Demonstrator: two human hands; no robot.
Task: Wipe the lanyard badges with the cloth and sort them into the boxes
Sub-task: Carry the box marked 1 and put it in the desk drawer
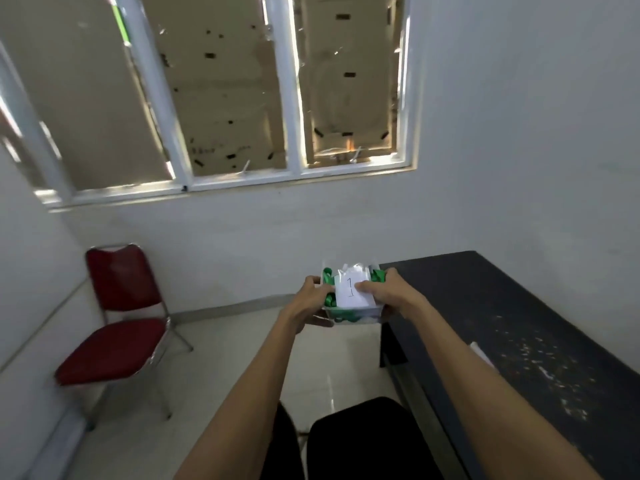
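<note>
Both arms stretch forward, far out. The left hand [313, 299] and right hand [382, 291] curl inward, fingers closed in a grip, facing each other.

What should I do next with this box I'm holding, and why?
Probably set the clear box on the black table to your right. Both hands hold it in mid-air off the table's edge, so neither is free to wipe badges.

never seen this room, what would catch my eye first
A clear box of green lanyards, paper slip marked 1, is held in both hands, left hand and right hand, mid-frame. A red chair stands left, a black table right.
</note>
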